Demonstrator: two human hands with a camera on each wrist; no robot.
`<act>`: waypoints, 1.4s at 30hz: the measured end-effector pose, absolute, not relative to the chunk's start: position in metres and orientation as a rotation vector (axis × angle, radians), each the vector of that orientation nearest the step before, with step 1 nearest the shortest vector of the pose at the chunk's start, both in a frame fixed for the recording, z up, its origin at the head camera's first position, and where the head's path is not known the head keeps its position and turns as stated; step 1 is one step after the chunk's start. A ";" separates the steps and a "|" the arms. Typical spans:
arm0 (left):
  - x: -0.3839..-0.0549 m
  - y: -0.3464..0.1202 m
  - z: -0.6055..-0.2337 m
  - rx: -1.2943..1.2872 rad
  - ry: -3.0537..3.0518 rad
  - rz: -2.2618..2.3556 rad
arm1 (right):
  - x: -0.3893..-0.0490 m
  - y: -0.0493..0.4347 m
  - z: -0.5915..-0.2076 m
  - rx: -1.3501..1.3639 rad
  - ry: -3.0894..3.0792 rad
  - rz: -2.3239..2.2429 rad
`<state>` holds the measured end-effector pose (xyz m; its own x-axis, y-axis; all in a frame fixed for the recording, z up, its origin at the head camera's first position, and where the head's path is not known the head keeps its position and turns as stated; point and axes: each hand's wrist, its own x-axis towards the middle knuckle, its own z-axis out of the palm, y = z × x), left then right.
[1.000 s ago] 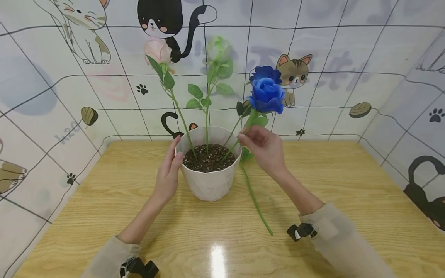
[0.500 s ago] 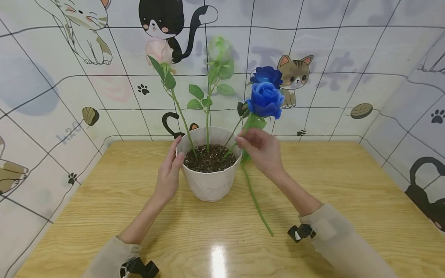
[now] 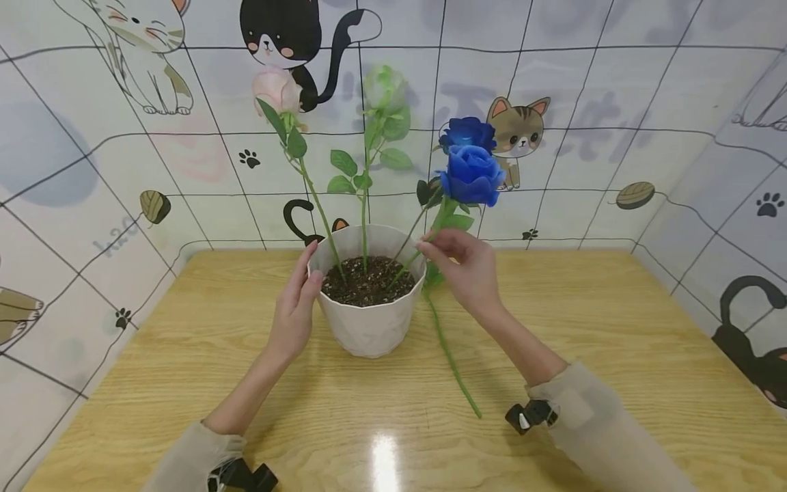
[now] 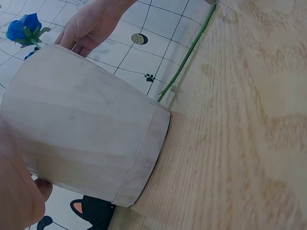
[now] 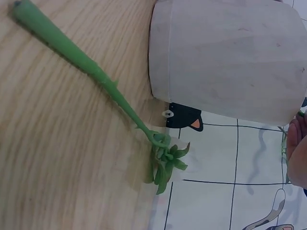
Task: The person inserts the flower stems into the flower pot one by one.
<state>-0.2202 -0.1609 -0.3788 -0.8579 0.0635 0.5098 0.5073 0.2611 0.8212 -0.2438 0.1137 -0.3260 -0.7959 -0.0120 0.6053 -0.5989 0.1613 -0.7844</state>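
A white flowerpot (image 3: 369,328) filled with dark soil (image 3: 363,290) stands on the table. My left hand (image 3: 292,314) rests against its left side, fingers fairly straight along the wall and thumb tip near the rim. At the pot's right rim, my right hand (image 3: 467,263) pinches the stem of the front blue rose (image 3: 472,175), whose lower end enters the soil. Just behind it leans a second blue rose (image 3: 464,133). A pink rose (image 3: 277,92) and a pale green rose (image 3: 385,92) stand in the soil to the left and middle.
Right of the pot, a loose green stem (image 5: 81,60) lies on the wooden table (image 3: 320,417), its leaves (image 5: 165,170) at the far end. The cat-print wall covering (image 3: 590,164) rises behind the table. Black wrist devices (image 3: 531,413) sit at both sleeves.
My right hand and the front blue rose have dipped very slightly. My left hand stays at the pot, which stands in the same place.
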 end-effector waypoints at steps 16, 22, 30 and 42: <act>-0.220 -0.161 -0.379 -0.526 -2.141 -1.659 | -0.243 0.115 -0.344 0.520 -1.787 1.916; -0.220 -0.160 -0.379 -0.541 -2.128 -1.670 | -0.240 0.115 -0.343 0.452 -1.782 1.911; -0.220 -0.158 -0.378 -0.542 -2.129 -1.658 | -0.238 0.122 -0.346 0.483 -1.746 1.961; -0.219 -0.159 -0.378 -0.530 -2.132 -1.665 | -0.237 0.138 -0.346 0.610 -1.709 1.957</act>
<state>-0.2193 -0.1595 -0.3778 -0.8558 0.0594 0.5140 0.5131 0.2257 0.8282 -0.2373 0.1382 -0.3465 -0.7916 0.0577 0.6083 -0.6106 -0.1154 -0.7835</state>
